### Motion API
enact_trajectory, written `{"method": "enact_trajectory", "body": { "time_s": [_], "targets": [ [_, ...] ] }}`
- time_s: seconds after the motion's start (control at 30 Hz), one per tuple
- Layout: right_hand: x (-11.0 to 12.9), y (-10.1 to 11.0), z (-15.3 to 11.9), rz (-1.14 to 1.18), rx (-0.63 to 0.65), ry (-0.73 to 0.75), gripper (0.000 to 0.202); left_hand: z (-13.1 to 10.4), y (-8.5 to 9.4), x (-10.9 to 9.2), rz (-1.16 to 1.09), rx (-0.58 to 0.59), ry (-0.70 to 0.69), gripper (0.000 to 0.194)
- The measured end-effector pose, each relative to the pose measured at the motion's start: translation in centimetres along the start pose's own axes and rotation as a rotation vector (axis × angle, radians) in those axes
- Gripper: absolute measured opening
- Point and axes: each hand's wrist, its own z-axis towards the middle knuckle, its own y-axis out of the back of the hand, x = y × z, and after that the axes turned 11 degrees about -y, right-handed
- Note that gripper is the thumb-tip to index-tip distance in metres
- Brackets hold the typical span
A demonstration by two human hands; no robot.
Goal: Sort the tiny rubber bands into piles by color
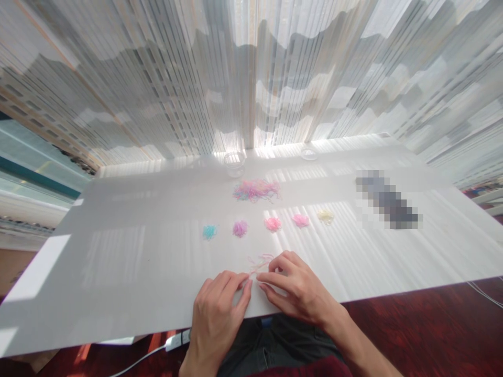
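Note:
Near the front edge of the white table, my left hand [220, 309] pinches thumb and forefinger at the end of some thin pale pink strands [261, 260]. My right hand [293, 285] is beside it, its fingers bent and slightly apart at the strands' right side; whether it grips any is too small to tell. Beyond the hands lies a row of small piles: teal [209, 232], purple [240, 228], coral pink [272, 224], pink [301, 220] and pale yellow [325, 215]. Behind them is a larger mixed-colour pile [256, 190].
A clear round container [234, 163] and a clear lid-like disc [308, 153] are at the back of the table [129, 262]. A blurred-out dark object [389, 200] lies at the right. Striped curtains hang behind. A white plug with a cable [177, 340] is below the front edge.

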Motion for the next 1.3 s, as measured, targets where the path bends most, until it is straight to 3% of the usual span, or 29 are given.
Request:
{"method": "enact_trajectory", "body": {
  "time_s": [0.37, 0.73, 0.93, 1.07, 1.3],
  "targets": [
    [-0.1, -0.1, 0.2, -0.048, 0.053, -0.058, 0.02, -0.1, -0.3, 0.2, 0.034, -0.006, -0.044, 0.021],
    [-0.1, -0.1, 0.1, -0.028, 0.032, -0.077, 0.017, 0.1, 0.8, 0.9, -0.045, -0.02, -0.098, 0.019],
    [-0.5, -0.1, -0.1, 0.135, -0.074, -0.064, 0.022, 1.0, 0.4, 1.0, -0.203, -0.054, -0.078, 0.01],
    [-0.7, -0.1, -0.2, 0.197, -0.151, -0.074, 0.015, 2.4, -0.5, 0.8, -0.307, -0.072, -0.093, 0.011],
    [-0.7, 0.0, -0.1, 0.266, -0.256, -0.15, 0.014, 3.7, -1.8, 0.9, -0.432, -0.096, -0.047, 0.009]
  ]
}}
